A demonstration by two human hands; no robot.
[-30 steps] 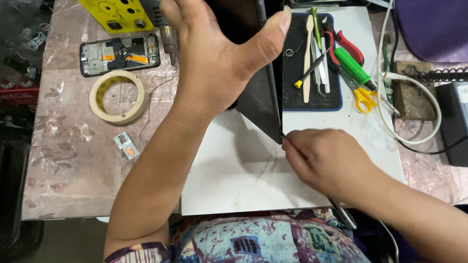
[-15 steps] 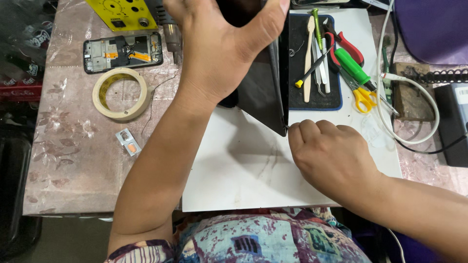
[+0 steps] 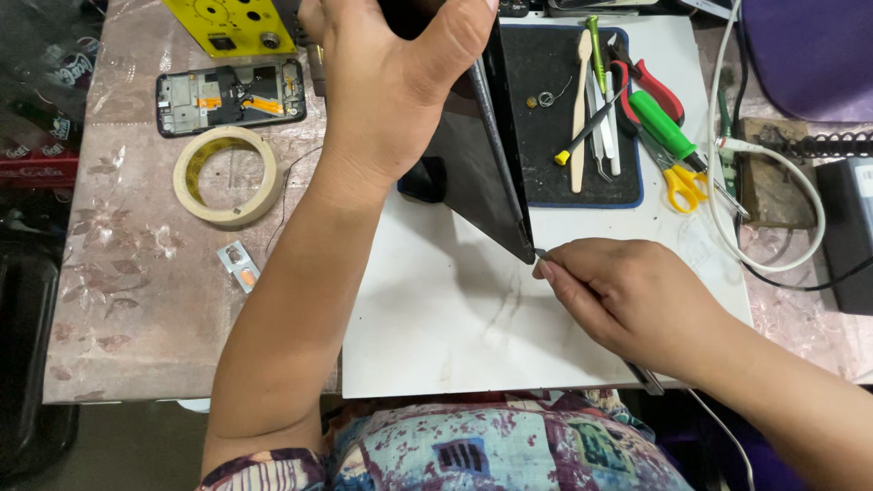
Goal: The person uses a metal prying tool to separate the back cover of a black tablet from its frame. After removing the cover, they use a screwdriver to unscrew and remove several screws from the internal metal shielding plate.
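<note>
Dark flat tablet [image 3: 473, 173] stands tilted on its lower corner on the white board [image 3: 436, 318], left hand [image 3: 391, 82] clamped over its top edge, right hand [image 3: 627, 295] pinching a thin tool [image 3: 540, 254], prob. metal, at that corner, w/ tape roll [image 3: 225, 175] well left on the surface [image 3: 136, 291].

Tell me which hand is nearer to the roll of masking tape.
Left. The left hand grips the dark tablet just right of the tape roll; the right hand is farther right, at the tablet's lower corner.
</note>
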